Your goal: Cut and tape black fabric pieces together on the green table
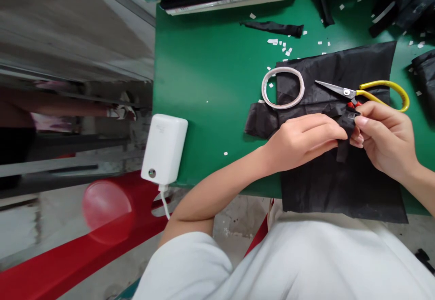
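My left hand (307,139) is closed on a small piece of black fabric (346,121), its fingers pressed together. The fingertips of my right hand (384,132) pinch the other end, where a small pale patch shows. Underneath both hands spreads a larger black fabric sheet (340,186) that hangs over the table's front edge. Scissors with yellow handles (401,92) lie on the sheet just beyond my right hand, blades slightly apart. A roll of white tape (301,87) rests flat beyond my left hand, partly on the fabric.
A white power bank (165,148) with a cable lies at the left edge of the green table (210,73). Small white scraps and a narrow black strip (275,28) are scattered farther back. Dark fabric bundles (414,10) occupy the back right. A red chair (136,205) stands at left.
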A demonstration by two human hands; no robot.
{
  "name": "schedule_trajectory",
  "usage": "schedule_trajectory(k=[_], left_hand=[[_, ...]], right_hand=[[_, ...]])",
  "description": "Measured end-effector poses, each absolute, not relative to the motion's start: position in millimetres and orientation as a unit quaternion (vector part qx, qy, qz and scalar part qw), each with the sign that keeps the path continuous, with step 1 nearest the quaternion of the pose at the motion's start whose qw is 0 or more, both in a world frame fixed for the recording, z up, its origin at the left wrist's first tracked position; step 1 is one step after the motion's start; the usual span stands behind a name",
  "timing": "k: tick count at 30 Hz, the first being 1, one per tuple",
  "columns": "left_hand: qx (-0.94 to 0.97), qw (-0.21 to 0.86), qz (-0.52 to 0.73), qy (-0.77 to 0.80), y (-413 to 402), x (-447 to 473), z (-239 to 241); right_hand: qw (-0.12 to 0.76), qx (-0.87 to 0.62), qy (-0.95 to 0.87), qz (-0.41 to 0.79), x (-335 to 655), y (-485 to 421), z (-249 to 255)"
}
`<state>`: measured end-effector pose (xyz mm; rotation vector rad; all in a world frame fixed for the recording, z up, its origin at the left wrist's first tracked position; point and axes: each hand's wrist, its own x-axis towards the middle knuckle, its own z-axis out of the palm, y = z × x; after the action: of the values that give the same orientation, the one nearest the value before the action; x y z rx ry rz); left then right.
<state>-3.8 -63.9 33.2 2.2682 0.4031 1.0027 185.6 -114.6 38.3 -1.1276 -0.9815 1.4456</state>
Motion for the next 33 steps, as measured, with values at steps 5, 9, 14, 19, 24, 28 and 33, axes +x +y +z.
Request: schedule_trajectory(k=[5,9,14,19,24,28,33], left_hand=[[0.845,0.34,0.375,0.174,-65,-3,37],[0.805,0.412,0.375,0.205,-66,-1,37],[0.737,0.499,0.377,0.256,-68,2,40],[0.667,0.604,0.344,0.267,-71,3,40],[0.63,0.648,0.319,0.287,-74,3,42],[0.626,0.651,0.321,0.285,-74,3,43],[0.618,0.656,0.322,0.288,-74,3,41]], right_hand=[[0.496,-0.482,-0.429,0.58,185,-116,37],[0.492,-0.488,-0.48,0.538,185,-116,40],[0.475,-0.495,-0.562,0.462,183,-117,42],[0.471,-0.493,-0.594,0.427,182,-118,41],[0.469,-0.489,-0.603,0.421,182,-118,41],[0.471,-0.484,-0.606,0.421,182,-118,41],[0.467,-0.48,-0.61,0.423,182,-119,40]])
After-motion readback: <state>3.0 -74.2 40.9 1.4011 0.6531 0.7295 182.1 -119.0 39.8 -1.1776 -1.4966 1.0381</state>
